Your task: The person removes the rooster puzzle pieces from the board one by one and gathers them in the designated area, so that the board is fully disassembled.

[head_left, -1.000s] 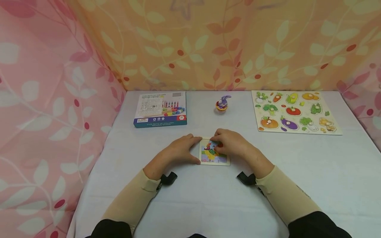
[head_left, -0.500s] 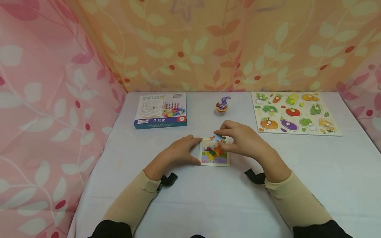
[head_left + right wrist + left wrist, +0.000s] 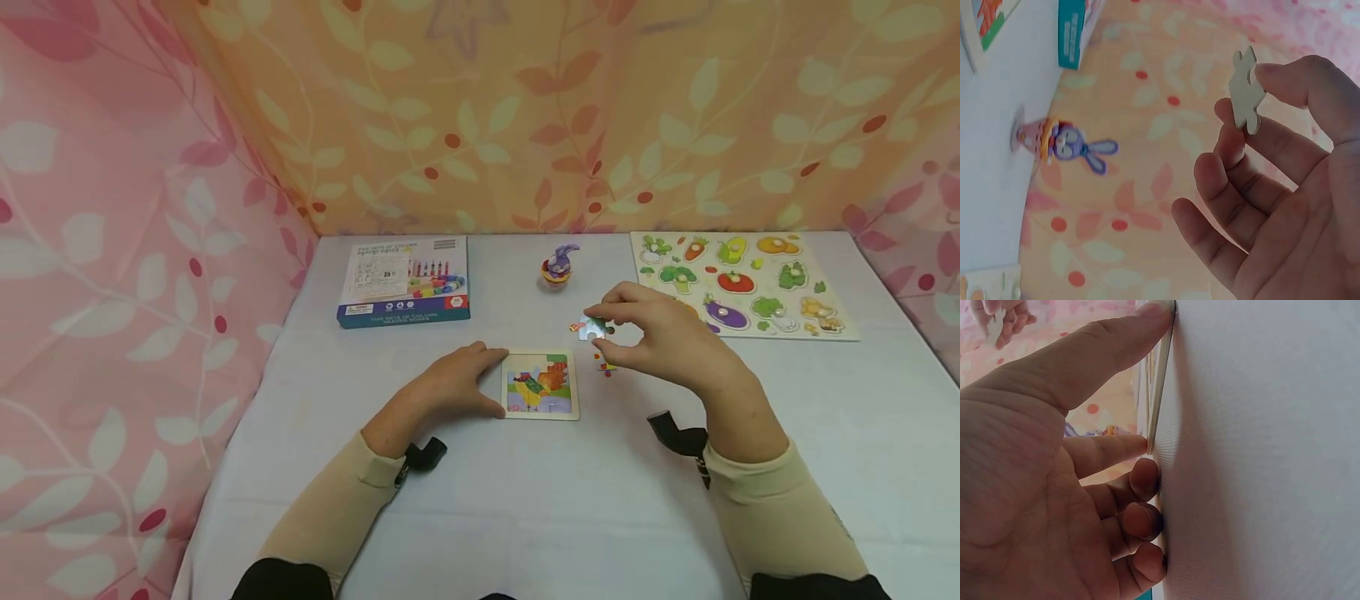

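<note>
A small square jigsaw puzzle frame point(image 3: 540, 413) lies on the white table, with a colourful picture partly filling it and a bare strip at its upper left. My left hand point(image 3: 453, 385) holds its left side, thumb at the near corner and forefinger at the far one. In the right wrist view, a jigsaw puzzle piece point(image 3: 1246, 90) shows its plain pale back. My right hand point(image 3: 660, 337) pinches it between thumb and fingers, raised to the right of the frame. Another small colourful piece point(image 3: 604, 367) shows just below the right thumb, partly hidden.
A boxed beading set point(image 3: 405, 283) lies at the back left. Behind the frame stands a small purple bunny toy point(image 3: 557, 265). At the back right is a vegetable puzzle board point(image 3: 817, 327), partly covered by my right hand. Patterned cloth point(image 3: 480, 117) walls the back and sides.
My right hand has lifted the puzzle piece out of the frame and carried it up and to the right. The left hand has stayed at the frame's left edge.
</note>
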### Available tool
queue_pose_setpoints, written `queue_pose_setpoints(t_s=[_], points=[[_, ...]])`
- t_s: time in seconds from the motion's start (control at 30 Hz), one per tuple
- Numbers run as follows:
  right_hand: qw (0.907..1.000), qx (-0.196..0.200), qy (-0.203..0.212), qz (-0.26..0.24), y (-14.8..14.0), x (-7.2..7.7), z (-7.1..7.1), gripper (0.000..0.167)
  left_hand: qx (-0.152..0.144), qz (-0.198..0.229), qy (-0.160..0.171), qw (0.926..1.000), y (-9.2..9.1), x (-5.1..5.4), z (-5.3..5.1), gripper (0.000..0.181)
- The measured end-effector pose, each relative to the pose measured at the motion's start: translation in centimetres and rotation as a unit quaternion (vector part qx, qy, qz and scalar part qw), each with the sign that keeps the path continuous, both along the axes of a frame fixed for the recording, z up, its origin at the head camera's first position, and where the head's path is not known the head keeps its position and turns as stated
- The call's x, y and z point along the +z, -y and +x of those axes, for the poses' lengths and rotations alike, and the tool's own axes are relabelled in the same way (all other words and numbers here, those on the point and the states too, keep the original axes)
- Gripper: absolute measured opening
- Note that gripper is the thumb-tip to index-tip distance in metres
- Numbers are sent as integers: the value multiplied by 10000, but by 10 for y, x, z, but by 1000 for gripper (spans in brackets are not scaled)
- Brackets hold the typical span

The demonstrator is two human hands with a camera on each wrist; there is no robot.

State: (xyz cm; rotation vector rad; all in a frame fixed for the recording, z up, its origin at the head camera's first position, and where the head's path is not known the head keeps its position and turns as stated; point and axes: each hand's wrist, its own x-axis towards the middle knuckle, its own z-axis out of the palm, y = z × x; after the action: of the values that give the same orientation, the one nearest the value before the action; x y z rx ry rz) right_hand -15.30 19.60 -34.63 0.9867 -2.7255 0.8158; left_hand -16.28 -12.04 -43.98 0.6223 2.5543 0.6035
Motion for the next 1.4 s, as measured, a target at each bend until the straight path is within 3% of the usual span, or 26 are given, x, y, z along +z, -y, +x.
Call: queue_pose_setpoints(t_s=[0.3,0.7,0.9,1.0,1.17,1.4], points=[[9976,-572,206,-341,-32,1,-4,32,11,10,-38,10000,-1,-2,1,96],[9932,-950,665,56,-60,-10,-13,28,12,-45,-103,9999,0,-1,0,96],[9737,-1276,1834,446,-67,-20,-22,33,9,-75,-94,9999,-1,-1,0,97],[9645,-1275,2228,624,-68,-29,-27,29,23,-70,-78,9999,-1,-2,0,97],[9552,-1072,2696,585,-70,-46,-34,25,36,-63,-34,10000,0,-3,0,96],[9455,-853,3047,772,-66,-66,-41,31,50,-18,6,10000,0,-3,-1,96]])
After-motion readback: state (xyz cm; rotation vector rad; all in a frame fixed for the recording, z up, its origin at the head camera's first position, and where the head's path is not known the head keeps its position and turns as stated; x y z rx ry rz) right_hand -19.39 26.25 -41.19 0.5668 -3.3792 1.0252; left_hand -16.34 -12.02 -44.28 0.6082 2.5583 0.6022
